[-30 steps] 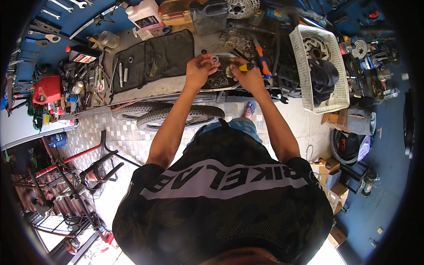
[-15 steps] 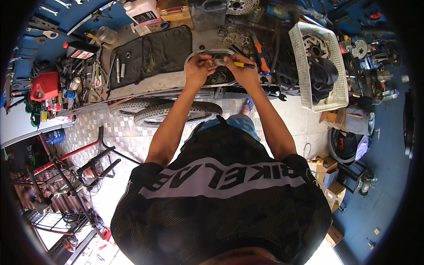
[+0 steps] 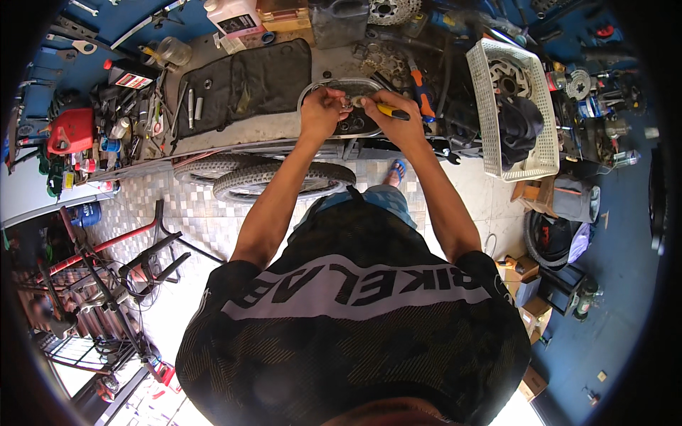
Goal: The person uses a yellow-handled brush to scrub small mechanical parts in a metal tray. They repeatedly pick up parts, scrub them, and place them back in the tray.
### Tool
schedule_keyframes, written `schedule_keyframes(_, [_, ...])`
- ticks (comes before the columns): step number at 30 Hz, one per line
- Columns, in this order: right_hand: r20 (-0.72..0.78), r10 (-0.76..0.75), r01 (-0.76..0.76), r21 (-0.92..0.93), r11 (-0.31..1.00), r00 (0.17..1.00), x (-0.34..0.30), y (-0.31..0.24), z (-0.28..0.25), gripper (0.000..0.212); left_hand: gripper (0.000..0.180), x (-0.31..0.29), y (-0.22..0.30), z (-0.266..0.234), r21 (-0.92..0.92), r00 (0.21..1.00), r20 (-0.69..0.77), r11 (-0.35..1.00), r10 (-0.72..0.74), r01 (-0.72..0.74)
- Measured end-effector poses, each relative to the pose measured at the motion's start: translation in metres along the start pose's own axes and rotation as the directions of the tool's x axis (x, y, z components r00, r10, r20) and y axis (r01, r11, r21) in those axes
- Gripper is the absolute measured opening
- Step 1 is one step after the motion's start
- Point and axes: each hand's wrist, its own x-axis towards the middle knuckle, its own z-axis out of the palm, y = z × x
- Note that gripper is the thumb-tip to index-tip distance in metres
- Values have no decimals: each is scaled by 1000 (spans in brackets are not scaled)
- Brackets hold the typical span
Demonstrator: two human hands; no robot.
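upper centre: left hand (image 3: 323, 113) pinches small part (image 3: 347, 104) over tray (image 3: 360, 135); right hand (image 3: 399, 128) grips yellow tool (image 3: 393, 111). part apparently unfinished; whether pieces (image 3: 346, 128) in tray are done, cannot tell.

Along the back of the bench (image 3: 279, 124) stands a pink jug (image 3: 236, 20), with a dark can (image 3: 339, 27) further right! Over to the left, a black mat (image 3: 238, 85) lies flat, two rods (image 3: 190, 110) on it; right, a white basket (image 3: 489, 117) cradles a black cloth (image 3: 522, 128); below, two tyres (image 3: 238, 182) overlap.
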Motion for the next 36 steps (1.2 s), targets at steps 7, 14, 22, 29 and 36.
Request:
schedule_keyframes(7, [120,-93,111,-150,983,988,-1,-18,-14,19,15,-4,6,1,-1,999,27,999,-32,32])
schedule_keyframes(14, [171,-147,160,-65,985,974,-2,-19,-19,17,17,-3,9,-4,14,997,44,998,-56,56])
schedule_keyframes(22, [144,-204,214,-54,975,968,5,-5,-17,20,18,1,11,-4,78,996,76,996,-45,39])
schedule_keyframes(29, [264,-29,127,-365,922,964,-4,26,-18,27,25,0,1,-10,-143,984,175,990,28,-2])
schedule_keyframes(36, [68,299,-294,-77,953,952,-4,39,-4,26,34,1,-9,-5,-66,990,118,995,80,-73])
